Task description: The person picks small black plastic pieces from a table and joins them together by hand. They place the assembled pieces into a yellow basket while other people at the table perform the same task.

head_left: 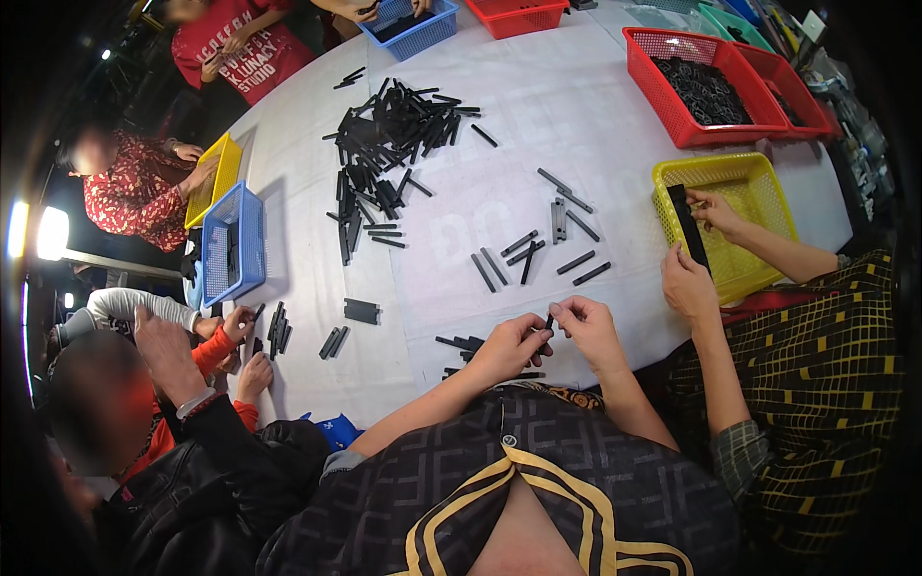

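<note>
Close in front of my body, my left hand (512, 348) and my right hand (588, 333) meet over the near part of the table. Both are closed, with fingertips pinching a small black strip (549, 324) that stands nearly upright between them. My fingers cover much of it. Beside my left hand lie several black strips (459, 342), partly hidden by my forearm. Farther ahead, a loose group of black strips (575, 261) is scattered at various angles. A big heap of black strips (399, 125) spreads over the table beyond, to the left.
At my right, a co-worker's hands (690, 286) hold a long black piece (690, 230) at a yellow basket (768, 206). Red baskets (663, 110) stand behind it. Along the left edge are a blue basket (252, 245), a yellow basket (227, 163) and other people working.
</note>
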A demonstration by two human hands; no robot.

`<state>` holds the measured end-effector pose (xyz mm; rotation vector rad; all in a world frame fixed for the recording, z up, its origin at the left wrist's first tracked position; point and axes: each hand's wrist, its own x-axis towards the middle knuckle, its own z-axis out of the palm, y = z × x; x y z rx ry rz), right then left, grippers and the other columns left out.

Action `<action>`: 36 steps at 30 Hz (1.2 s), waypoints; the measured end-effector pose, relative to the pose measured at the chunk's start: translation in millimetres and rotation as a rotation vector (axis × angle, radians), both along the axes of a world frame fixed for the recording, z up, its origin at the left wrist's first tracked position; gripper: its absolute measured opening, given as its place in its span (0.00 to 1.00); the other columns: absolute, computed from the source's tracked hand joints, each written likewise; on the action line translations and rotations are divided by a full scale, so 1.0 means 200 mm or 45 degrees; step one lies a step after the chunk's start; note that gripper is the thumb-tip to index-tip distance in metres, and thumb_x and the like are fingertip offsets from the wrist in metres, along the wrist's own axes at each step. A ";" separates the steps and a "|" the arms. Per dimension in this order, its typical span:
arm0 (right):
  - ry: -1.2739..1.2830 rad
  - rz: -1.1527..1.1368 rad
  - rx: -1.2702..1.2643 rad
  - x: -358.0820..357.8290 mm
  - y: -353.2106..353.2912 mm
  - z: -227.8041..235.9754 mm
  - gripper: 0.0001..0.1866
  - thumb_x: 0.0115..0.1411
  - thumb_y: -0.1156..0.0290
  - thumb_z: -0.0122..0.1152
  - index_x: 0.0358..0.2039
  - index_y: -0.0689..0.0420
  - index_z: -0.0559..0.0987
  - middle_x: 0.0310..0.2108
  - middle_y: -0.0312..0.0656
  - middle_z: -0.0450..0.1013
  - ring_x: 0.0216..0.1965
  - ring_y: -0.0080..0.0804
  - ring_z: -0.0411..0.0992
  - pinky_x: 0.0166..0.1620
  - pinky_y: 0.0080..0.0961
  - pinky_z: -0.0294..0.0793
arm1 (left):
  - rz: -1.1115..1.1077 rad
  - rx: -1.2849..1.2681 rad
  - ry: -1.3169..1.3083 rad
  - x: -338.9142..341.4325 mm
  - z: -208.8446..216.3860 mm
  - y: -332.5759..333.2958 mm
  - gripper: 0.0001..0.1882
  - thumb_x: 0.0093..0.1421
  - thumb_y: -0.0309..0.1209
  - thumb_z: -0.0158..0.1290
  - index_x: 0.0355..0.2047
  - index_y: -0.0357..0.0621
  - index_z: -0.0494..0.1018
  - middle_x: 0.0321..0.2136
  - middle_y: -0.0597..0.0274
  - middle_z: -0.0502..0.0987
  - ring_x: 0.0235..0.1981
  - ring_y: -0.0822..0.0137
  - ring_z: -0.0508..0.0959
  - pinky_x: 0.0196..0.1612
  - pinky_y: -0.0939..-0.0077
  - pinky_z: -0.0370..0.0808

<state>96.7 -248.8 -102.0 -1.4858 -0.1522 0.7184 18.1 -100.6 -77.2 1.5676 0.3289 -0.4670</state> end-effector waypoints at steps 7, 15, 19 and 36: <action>-0.254 0.060 -0.134 -0.02 0.04 0.00 0.10 0.52 0.69 0.60 0.25 0.65 0.76 0.16 0.35 0.70 0.17 0.16 0.63 0.21 0.16 0.62 | 0.018 -0.047 0.036 -0.03 -0.02 0.00 0.09 0.62 0.31 0.44 0.34 0.35 0.67 0.24 0.60 0.76 0.17 0.77 0.72 0.22 0.85 0.68; -0.253 0.167 -0.025 -0.02 0.00 -0.03 0.10 0.50 0.73 0.61 0.30 0.67 0.75 0.22 0.37 0.72 0.22 0.17 0.68 0.26 0.15 0.67 | -0.009 -0.084 0.025 -0.02 -0.01 0.02 0.09 0.62 0.30 0.42 0.34 0.36 0.66 0.24 0.60 0.76 0.19 0.76 0.73 0.22 0.84 0.69; -0.164 0.149 0.042 -0.02 -0.01 -0.04 0.11 0.50 0.74 0.61 0.32 0.67 0.75 0.24 0.37 0.72 0.24 0.17 0.68 0.28 0.15 0.68 | -0.026 -0.110 0.019 -0.02 -0.01 0.03 0.09 0.62 0.30 0.42 0.34 0.35 0.66 0.25 0.60 0.76 0.19 0.76 0.73 0.23 0.84 0.70; -0.125 0.112 0.002 -0.02 0.00 -0.03 0.11 0.50 0.72 0.63 0.31 0.66 0.76 0.22 0.35 0.72 0.23 0.15 0.67 0.26 0.13 0.67 | -0.059 -0.137 0.003 -0.01 -0.05 0.04 0.09 0.63 0.30 0.42 0.34 0.36 0.66 0.24 0.60 0.76 0.19 0.76 0.74 0.22 0.85 0.70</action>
